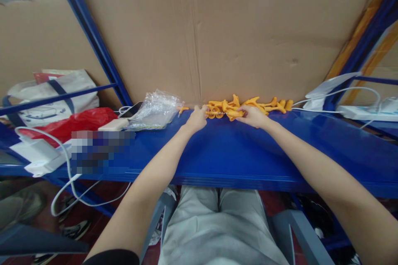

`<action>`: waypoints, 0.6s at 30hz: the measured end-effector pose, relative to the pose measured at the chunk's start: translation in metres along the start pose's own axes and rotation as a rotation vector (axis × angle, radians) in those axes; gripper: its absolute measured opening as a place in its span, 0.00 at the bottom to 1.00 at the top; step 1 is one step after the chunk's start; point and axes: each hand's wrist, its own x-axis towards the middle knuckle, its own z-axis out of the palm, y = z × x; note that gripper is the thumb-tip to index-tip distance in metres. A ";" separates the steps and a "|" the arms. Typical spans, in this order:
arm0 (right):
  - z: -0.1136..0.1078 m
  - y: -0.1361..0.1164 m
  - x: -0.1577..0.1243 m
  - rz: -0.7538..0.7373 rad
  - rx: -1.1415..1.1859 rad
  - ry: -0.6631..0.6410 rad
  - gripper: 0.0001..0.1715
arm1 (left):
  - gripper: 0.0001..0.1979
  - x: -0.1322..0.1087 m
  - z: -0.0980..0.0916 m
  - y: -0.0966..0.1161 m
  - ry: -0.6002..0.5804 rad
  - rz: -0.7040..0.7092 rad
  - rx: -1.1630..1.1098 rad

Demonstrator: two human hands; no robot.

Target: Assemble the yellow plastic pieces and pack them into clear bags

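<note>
A row of branched orange-yellow plastic pieces [278, 105] lies along the back of the blue table, against the cardboard. My left hand [196, 120] is closed at the left end of the row, its fingertips on an orange-yellow piece with round ends [214, 112]. Left of that hand is a small orange stick-like piece [183, 109]. My right hand [253, 116] reaches into the middle of the row, thumb and fingers closing around an orange-yellow piece [234, 115]. The exact shapes between the fingers are partly hidden.
Clear plastic bags [157, 109] lie left of my hands, with a white box [113, 125], a red bag [77, 122] and a power strip with cables [46, 159] farther left. Tall cardboard [236, 29] backs the blue table [224, 153]. White cables run at the right.
</note>
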 end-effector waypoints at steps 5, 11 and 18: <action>0.002 -0.002 -0.001 -0.002 0.068 0.004 0.18 | 0.21 0.003 0.004 -0.007 0.014 -0.007 0.000; 0.002 -0.008 -0.003 -0.032 0.137 0.020 0.17 | 0.20 0.004 0.009 -0.010 0.033 -0.007 0.007; 0.006 -0.019 -0.003 -0.132 0.139 0.031 0.17 | 0.15 -0.001 0.016 0.002 0.095 0.120 0.003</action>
